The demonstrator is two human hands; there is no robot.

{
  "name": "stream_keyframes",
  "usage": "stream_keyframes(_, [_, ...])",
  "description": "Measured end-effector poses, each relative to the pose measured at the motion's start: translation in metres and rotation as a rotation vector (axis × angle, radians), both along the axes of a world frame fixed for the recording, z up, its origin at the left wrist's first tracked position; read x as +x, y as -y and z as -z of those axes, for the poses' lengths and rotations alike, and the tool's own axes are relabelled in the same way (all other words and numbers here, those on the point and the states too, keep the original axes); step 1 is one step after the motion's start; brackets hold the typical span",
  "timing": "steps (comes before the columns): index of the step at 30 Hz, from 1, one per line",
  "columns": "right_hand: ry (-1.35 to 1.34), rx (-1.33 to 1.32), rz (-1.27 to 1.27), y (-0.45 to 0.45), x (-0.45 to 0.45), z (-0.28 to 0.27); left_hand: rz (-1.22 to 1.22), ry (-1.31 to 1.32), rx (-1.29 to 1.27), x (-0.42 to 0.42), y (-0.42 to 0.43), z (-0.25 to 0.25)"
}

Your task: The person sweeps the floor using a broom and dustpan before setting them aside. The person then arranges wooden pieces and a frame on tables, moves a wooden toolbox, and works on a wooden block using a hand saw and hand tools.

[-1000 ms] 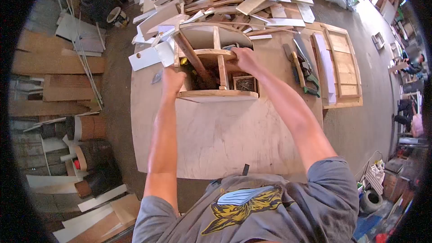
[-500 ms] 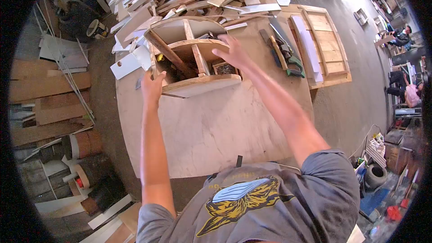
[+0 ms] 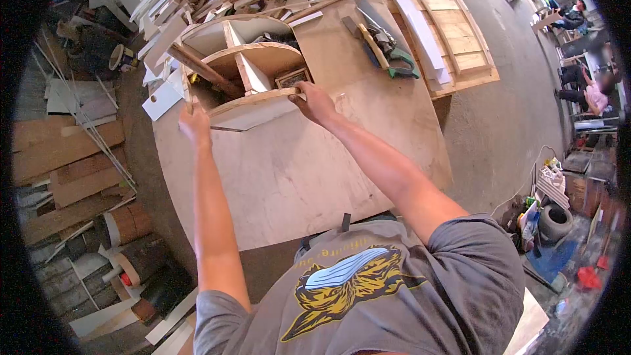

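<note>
A wooden compartment box [image 3: 266, 113] with curved edges and upright dividers stands on the plywood tabletop. At its front left corner, my left hand [image 3: 195, 123] grips the side edge, with some of its fingers hidden. My right hand [image 3: 317, 103] is closed over the right end of the curved front edge. A brown wooden bar [image 3: 205, 70] leans diagonally in the left compartment, near a small yellow item [image 3: 194, 78]. In the right compartment sits a small framed tray [image 3: 291, 78]; dark small items lie behind it.
Scrap wood [image 3: 253, 1] is heaped at the back of the tabletop [image 3: 309, 171]. To the right lie a green-handled handsaw [image 3: 401, 66] and other tools, beside a slatted wooden panel [image 3: 460, 33]. Boards [image 3: 72, 135] cover the left floor. Two people sit far right.
My right hand has come down from above the box's right side onto its front edge. My left hand stays at the left corner. The whole view has shifted.
</note>
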State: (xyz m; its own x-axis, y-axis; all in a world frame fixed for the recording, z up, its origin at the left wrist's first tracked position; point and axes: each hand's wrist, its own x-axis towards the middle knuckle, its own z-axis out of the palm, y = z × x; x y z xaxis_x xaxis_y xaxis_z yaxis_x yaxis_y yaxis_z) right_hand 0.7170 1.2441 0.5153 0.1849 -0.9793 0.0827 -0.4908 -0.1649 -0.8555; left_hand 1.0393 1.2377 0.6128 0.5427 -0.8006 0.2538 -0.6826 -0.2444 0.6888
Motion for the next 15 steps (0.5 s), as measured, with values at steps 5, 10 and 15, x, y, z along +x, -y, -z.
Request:
stream_keyframes(5, [-0.046, 0.071, -0.049, 0.0, -0.003, -0.005, 0.002, 0.006, -0.061, -0.005, 0.003, -0.002])
stream_keyframes(10, [-0.087, 0.13, -0.075, 0.0, -0.009, -0.007, 0.016, -0.062, -0.013, -0.015, -0.003, -0.015])
stream_keyframes(15, [-0.157, 0.175, -0.137, 0.002, -0.012, -0.022, 0.018, 0.023, -0.032, -0.012, -0.001, -0.016])
